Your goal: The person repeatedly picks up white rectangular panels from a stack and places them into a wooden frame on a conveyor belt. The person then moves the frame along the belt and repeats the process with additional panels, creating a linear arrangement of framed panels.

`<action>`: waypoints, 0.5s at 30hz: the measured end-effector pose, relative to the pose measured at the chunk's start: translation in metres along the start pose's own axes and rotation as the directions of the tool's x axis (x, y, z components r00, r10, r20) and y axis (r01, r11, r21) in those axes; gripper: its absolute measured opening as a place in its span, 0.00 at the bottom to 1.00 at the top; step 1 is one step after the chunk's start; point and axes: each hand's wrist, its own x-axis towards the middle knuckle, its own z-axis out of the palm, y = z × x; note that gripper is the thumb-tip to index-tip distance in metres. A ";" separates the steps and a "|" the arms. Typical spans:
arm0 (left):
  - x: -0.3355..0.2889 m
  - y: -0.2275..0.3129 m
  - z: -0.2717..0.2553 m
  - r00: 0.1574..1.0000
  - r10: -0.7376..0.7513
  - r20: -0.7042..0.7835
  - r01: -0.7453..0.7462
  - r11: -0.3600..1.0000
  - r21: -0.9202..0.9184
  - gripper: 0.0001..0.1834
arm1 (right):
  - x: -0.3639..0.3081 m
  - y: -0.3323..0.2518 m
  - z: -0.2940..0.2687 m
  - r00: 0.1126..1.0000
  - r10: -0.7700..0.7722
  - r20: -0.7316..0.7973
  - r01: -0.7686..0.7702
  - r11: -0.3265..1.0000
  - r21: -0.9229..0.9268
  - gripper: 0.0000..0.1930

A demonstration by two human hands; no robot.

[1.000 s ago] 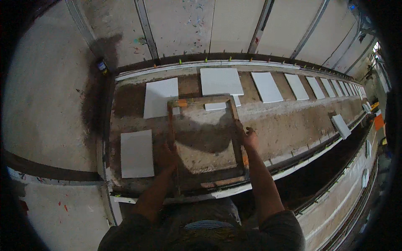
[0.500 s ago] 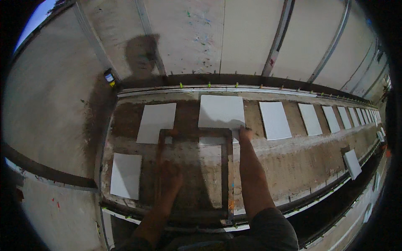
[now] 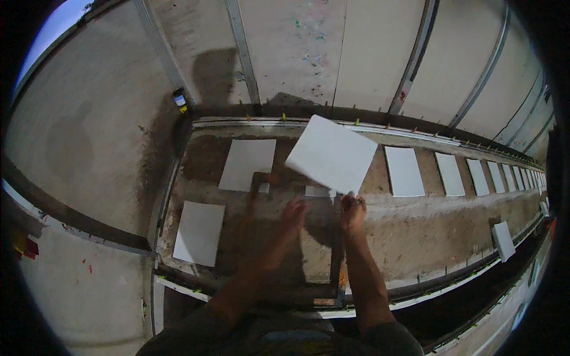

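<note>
A white rectangular panel (image 3: 332,154) is lifted and tilted in front of me, its near corner in my right hand (image 3: 354,209), whose fingers are closed on that edge. My left hand (image 3: 293,217) is raised in shadow near the panel's lower edge, apart from it. Its fingers look loosely stretched, with nothing visible in them. Below both hands stands a dark rectangular frame (image 3: 336,261), partly hidden by my arms and shadow. Under the lifted panel a small white strip (image 3: 317,191) shows; I cannot tell what it belongs to.
White panels (image 3: 248,164) lie spaced on the brown bed, with another (image 3: 199,233) nearer left and a row running off right. One panel (image 3: 503,241) overhangs the near edge rail (image 3: 409,298). A small yellow-and-white container (image 3: 180,101) sits by the ribbed wall (image 3: 368,53).
The panel beyond the frame has been picked up by its near corner and turned. My left hand has moved up and right, away from the frame's left side. The view has shifted slightly.
</note>
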 end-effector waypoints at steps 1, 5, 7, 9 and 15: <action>-0.006 0.031 0.009 0.993 -0.113 -0.041 0.109 0.991 -0.075 0.25 | -0.028 0.015 -0.002 0.998 0.061 -0.001 -0.061 0.994 0.095 0.08; -0.008 0.014 -0.015 0.920 0.020 -0.392 0.041 0.988 0.146 0.21 | -0.136 0.032 -0.009 0.968 0.050 0.245 0.032 0.948 -0.317 0.12; -0.016 -0.005 -0.035 0.896 0.204 -0.395 -0.096 0.956 0.276 0.19 | -0.145 0.029 -0.027 0.969 0.104 0.224 0.046 0.815 -0.577 0.16; -0.040 0.007 -0.062 0.924 0.220 -0.314 -0.116 0.941 0.319 0.18 | -0.141 0.009 -0.019 0.983 -0.111 0.144 0.174 0.805 -0.567 0.22; -0.059 -0.034 -0.149 0.999 0.032 -0.011 -0.028 0.965 0.260 0.18 | -0.150 -0.028 0.015 0.900 -0.025 0.436 0.432 0.190 -0.881 0.28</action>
